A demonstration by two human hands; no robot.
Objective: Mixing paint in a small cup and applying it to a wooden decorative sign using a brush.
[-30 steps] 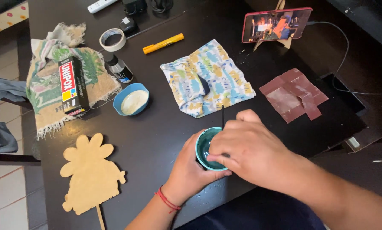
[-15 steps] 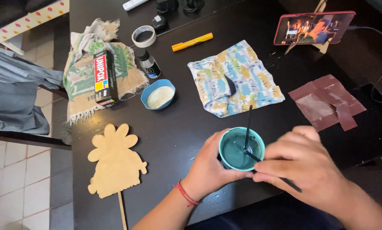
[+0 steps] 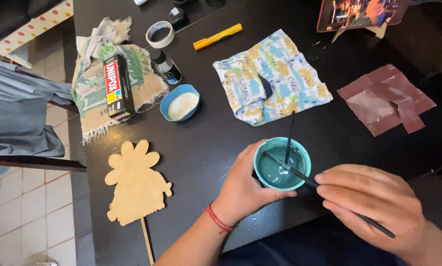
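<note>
Brush (image 3: 300, 175) in cup (image 3: 282, 163), cutout (image 3: 136, 183) left, cloth (image 3: 270, 79) behind.

Both forearms are bare, with no sleeves showing, the left hand (image 3: 243, 189) wears only a thin red cord bracelet (image 3: 217, 220) looped around its wrist, and the right hand (image 3: 373, 204) carries no ring, watch or band.
</note>
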